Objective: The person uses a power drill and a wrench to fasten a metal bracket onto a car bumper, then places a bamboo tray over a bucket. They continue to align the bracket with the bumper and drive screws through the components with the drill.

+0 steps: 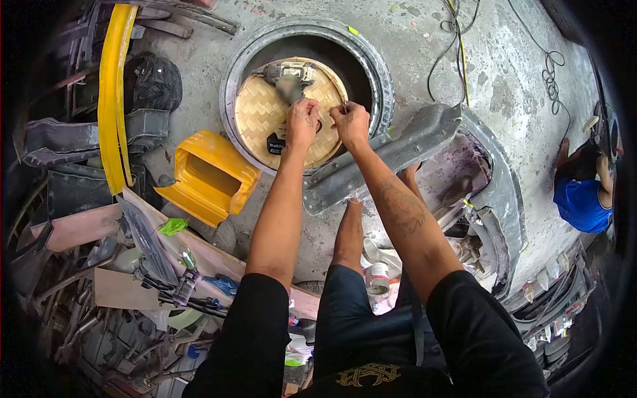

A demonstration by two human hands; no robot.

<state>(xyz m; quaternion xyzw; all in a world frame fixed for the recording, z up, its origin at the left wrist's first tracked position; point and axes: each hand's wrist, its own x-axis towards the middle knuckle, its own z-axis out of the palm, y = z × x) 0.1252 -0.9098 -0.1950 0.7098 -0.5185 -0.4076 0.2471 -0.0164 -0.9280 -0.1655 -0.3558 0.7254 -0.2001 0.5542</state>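
My left hand (303,123) is closed in a pinch above a woven bamboo tray (255,109). It hides part of the cordless power drill (292,70) lying there, whose dark battery (275,143) shows below. Beside it, my right hand (350,123) pinches something small and dark near the tray's right edge. Whatever sits in the left fingertips is too small to make out. The tray rests in the opening of an upright-facing tyre (381,73) on the floor.
A grey car bumper (434,126) lies right of the tyre, under my right forearm. Left are a yellow plastic housing (211,176), a long yellow strip (114,93) and piled scrap parts. Cables (462,50) trail across the concrete. Another person in blue (582,202) is at far right.
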